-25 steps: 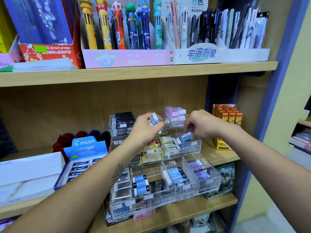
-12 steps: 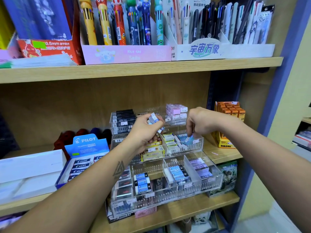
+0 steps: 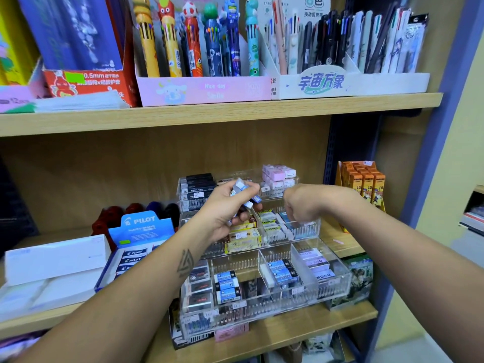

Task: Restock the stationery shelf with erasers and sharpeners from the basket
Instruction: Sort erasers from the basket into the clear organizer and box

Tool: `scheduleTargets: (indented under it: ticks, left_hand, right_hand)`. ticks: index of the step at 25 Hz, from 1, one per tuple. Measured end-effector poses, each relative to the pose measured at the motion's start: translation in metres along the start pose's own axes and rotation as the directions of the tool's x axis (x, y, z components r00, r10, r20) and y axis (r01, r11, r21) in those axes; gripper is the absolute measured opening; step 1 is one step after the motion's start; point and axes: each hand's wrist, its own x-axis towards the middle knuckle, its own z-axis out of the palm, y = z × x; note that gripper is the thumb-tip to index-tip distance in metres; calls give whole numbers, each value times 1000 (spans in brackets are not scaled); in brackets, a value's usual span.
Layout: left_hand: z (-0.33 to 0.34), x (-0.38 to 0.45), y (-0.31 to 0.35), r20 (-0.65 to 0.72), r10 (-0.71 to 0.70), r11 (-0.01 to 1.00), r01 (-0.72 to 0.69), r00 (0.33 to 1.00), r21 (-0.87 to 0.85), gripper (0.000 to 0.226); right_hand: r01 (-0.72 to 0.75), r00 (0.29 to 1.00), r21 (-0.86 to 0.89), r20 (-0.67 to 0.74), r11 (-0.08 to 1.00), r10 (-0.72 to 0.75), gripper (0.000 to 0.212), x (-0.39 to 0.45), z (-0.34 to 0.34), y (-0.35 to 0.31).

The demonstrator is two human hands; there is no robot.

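From the head view, the left hand (image 3: 230,205) is raised in front of the clear tiered organizer (image 3: 337,284), its fingers curled round a small clutch of blue-and-white erasers (image 3: 242,191); one sticks up above the thumb and another pokes out by the fingertips. The right hand (image 3: 301,203) reaches down with bent wrist into the right compartment of the middle tier, its fingers curled downward among the pale blue erasers (image 3: 285,224) there; whether it has hold of one cannot be told, since the fingertips are hidden behind the knuckles. The 2 hands are near each other but apart. In the organizer's bottom tier lie blue-labelled erasers (image 3: 282,273) and MONO erasers (image 3: 317,265) in neighbouring compartments, while the top tier holds black erasers (image 3: 197,183) on the left and pink erasers (image 3: 279,174) on the right. Just left of the organizer stands a blue PILOT box (image 3: 142,226), and to its right an orange carton (image 3: 364,179). The upper shelf (image 3: 209,113) carries trays of character pens (image 3: 193,45).
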Motion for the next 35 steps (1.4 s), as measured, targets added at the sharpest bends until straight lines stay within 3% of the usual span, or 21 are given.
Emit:
scheduleTargets:
  ticks: [2, 4, 5, 6, 10, 13, 15, 23, 28, 31, 35]
  left_hand:
    - [-2, 1, 0, 17, -9, 999, 10, 1000, -48, 19]
    - [-3, 3, 0, 26, 2, 998, 0, 1000, -62, 24]
    - [-3, 3, -1, 26, 3, 998, -1, 1000, -70, 28]
    - [-3, 3, -1, 29, 1, 997, 2, 1000, -78, 32]
    - [-2, 2, -1, 67, -37, 999, 39, 997, -30, 28]
    - [-2, 3, 2, 51, -49, 993, 54, 997, -109, 25]
    - [-3, 3, 7, 29, -44, 982, 49, 999, -184, 21]
    - [-4, -7, 24, -86, -103, 991, 96, 991, -89, 11]
    - [-14, -35, 25, -57, -105, 986, 111, 993, 128, 18]
    - [-13, -54, 24, 7, -133, 980, 131, 991, 152, 23]
    - [-5, -77, 15, 124, -165, 972, 140, 978, 189, 13]
  right_hand:
    - [66, 983, 361, -183, 930, 1, 29, 2, -3, -1]
    - [230, 962, 787, -274, 572, -11, 33, -3, -1, -10]
    - [299, 949, 853, -313, 428, -39, 37, -6, 3, -12]
    - [355, 929, 839, -366, 411, -57, 41, -7, 7, -14]
    - [438, 846, 716, -533, 544, 21, 31, -4, 18, -20]
    - [405, 784, 585, -618, 702, 64, 21, -2, 17, -18]
    - [353, 745, 470, -664, 809, 61, 26, -3, 17, -10]
    - [419, 731, 425, -682, 802, -21, 35, -11, 22, -7]
    - [379, 873, 398, -453, 835, -180, 30, -34, 21, -6]
    - [304, 935, 423, -305, 853, -182, 26, -52, 21, 0]
    - [226, 974, 217, -47, 950, -221, 21, -67, 25, -5]
